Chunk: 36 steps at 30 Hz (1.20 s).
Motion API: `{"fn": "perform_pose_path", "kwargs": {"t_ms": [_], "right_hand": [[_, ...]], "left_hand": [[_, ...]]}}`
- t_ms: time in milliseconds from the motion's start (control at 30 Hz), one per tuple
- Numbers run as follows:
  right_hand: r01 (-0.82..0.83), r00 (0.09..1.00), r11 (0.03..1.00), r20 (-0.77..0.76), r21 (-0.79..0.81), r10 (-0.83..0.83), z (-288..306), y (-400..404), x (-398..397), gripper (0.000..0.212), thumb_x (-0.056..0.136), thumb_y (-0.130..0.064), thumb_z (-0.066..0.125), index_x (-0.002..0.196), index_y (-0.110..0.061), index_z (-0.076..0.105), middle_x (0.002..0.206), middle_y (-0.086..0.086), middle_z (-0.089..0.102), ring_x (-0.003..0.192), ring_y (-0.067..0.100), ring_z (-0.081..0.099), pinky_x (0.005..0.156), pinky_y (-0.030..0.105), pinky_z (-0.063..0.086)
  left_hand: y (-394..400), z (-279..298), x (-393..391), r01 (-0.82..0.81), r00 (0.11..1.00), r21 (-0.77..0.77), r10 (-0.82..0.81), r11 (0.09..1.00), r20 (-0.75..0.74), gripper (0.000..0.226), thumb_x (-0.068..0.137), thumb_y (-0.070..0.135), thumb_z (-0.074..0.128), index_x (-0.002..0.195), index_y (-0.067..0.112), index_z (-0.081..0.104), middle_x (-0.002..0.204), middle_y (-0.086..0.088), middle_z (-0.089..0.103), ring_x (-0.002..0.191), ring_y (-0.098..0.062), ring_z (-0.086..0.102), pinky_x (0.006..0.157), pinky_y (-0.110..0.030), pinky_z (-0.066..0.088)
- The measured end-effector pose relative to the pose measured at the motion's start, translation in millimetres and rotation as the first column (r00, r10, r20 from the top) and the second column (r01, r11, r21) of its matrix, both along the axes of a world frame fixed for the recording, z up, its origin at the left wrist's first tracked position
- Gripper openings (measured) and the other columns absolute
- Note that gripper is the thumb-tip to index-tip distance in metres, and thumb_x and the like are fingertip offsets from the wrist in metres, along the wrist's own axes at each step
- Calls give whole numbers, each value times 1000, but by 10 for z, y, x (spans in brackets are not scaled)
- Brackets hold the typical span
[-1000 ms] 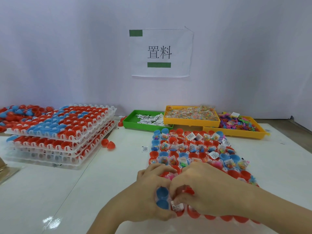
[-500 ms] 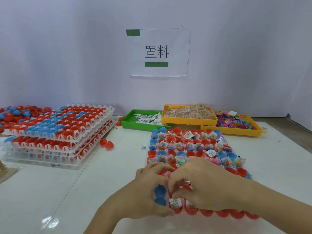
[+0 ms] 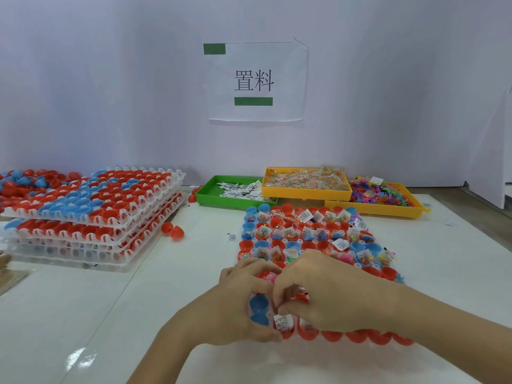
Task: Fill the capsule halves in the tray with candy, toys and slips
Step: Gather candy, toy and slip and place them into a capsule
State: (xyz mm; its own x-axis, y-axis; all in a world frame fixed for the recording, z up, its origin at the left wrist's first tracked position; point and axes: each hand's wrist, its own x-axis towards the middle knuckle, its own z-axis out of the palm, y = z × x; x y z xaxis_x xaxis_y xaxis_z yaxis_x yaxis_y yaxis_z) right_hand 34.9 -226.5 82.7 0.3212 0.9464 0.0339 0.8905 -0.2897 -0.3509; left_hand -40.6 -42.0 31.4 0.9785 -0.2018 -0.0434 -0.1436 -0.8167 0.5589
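Observation:
The white tray [image 3: 310,345] of red and blue capsule halves lies in front of me. Its far rows hold candy bags, toys and paper slips. My left hand [image 3: 235,306] curls around the tray's near-left corner, cupping two blue halves [image 3: 259,310], with its thumb on the near edge. My right hand [image 3: 332,295] rests over the near rows, fingertips pinched together just above a white slip [image 3: 282,322] that sits in a red half. The hands hide most of the near rows.
At the back stand a green bin of slips [image 3: 210,194], a yellow bin of candy bags [image 3: 304,194] and a yellow bin of toys [image 3: 388,212]. Stacked trays of capsule halves [image 3: 91,217] sit at the left. Two loose red halves [image 3: 173,231] and a stray slip [image 3: 231,237] lie on the table.
Both hands stay at the tray's near-left corner; the right fingertips have shifted only slightly over the slip. My view has tilted a little.

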Motion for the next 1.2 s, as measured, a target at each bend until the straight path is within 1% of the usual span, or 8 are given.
{"fn": "perform_pose_path", "kwargs": {"t_ms": [133,267,400,533,767,933,1033,1200], "right_hand": [[-17,998,1000,68,22,16,-43,26,39,14,95,-28,64,102,-26,76,94,-14,73,83,1,63,85,19,52],[29,998,984,47,176,-38,26,-67,208,11,94,-29,66,94,-27,77,83,-17,72,76,2,65,74,15,51],[148,989,905,-43,399,-143,152,-240,442,8,90,-23,71,89,-27,78,81,-18,73,77,1,67,66,7,45],[334,937,790,-87,514,-339,145,-487,853,10,92,-21,69,90,-22,79,79,-16,73,76,0,67,62,7,46],[773,626,511,-323,375,-710,-281,-1073,1909,17,97,-15,58,90,-16,73,77,-3,71,73,13,65,67,23,46],[899,401,294,-337,325,-852,-589,-1268,2556,22,95,-9,55,106,-11,74,115,6,67,104,20,62,86,29,48],[904,353,236,-307,357,-884,-655,-1257,2852,24,94,-8,59,113,-11,72,119,9,68,106,22,63,88,30,50],[902,358,278,-210,332,-910,-657,-1133,3212,28,90,-12,66,118,-13,68,112,8,67,93,20,60,79,30,51]], "left_hand": [[-1,33,-9,9,999,20,-10,1000,32,48,68,56,79,111,42,64,119,58,18,123,20,6,111,-29,17],[29,98,-1,-21,1000,50,20,999,24,44,66,60,78,103,43,63,115,62,13,130,8,11,113,-34,24],[106,184,35,1,990,16,-4,1000,144,44,64,70,69,100,46,62,127,51,27,127,21,16,111,-36,29],[135,323,207,-1,957,21,-5,1000,290,42,71,77,53,96,45,64,123,46,41,120,21,35,96,-15,34],[129,655,861,-7,942,-47,22,999,336,10,89,35,61,85,35,70,86,19,69,80,-5,68,72,-25,56],[309,715,1496,-101,910,-160,156,982,384,38,90,-5,52,82,28,71,87,13,72,81,-7,70,78,-31,55],[519,636,1759,-129,898,-226,211,966,387,44,90,-8,51,80,30,71,86,7,74,77,-10,71,71,-25,55],[837,453,1911,-188,870,-325,311,927,382,45,92,-8,50,84,31,71,83,6,75,72,-10,71,60,-17,53]]}}
